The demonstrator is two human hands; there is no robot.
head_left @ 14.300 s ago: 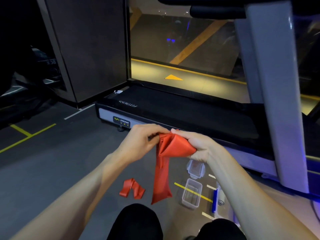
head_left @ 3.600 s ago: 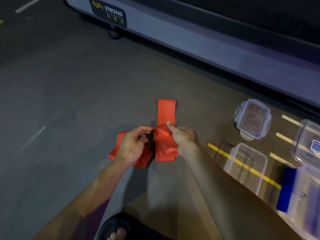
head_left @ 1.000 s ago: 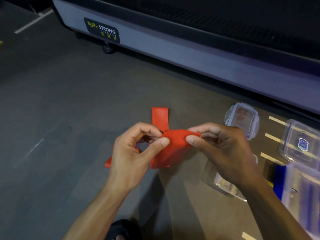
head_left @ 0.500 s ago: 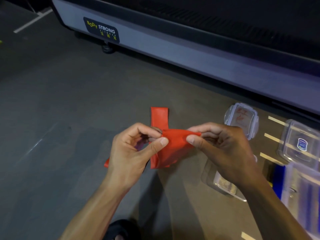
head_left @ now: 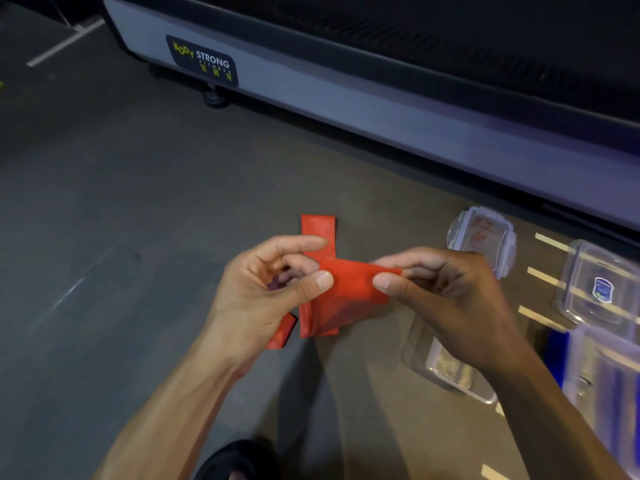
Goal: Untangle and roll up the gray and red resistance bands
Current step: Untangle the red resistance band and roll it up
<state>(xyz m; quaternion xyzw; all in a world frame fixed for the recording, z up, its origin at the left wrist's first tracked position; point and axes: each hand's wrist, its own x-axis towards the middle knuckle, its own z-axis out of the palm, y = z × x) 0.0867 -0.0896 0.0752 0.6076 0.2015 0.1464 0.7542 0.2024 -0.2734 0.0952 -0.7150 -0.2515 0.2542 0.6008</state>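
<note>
A red resistance band (head_left: 346, 292) is held just above the dark floor in the middle of the head view. My left hand (head_left: 266, 289) pinches its left edge between thumb and fingers. My right hand (head_left: 440, 296) pinches its right edge the same way, so the top part is folded over between them. The band's far end lies flat on the floor beyond my hands. A second red band (head_left: 282, 332) lies on the floor, mostly hidden under my left hand. No gray band is in view.
A treadmill base (head_left: 346, 109) with a "Body Strong" label runs across the top. Clear plastic containers sit at the right: a lid (head_left: 481, 237), a tub (head_left: 450, 372) under my right wrist, another box (head_left: 599, 289). My sandalled foot (head_left: 235, 462) is at the bottom.
Since a second ago both hands have kept their pinch on the band and barely shifted; the fold between them is slightly tighter. Earlier the band hung unrolled from raised hands.
</note>
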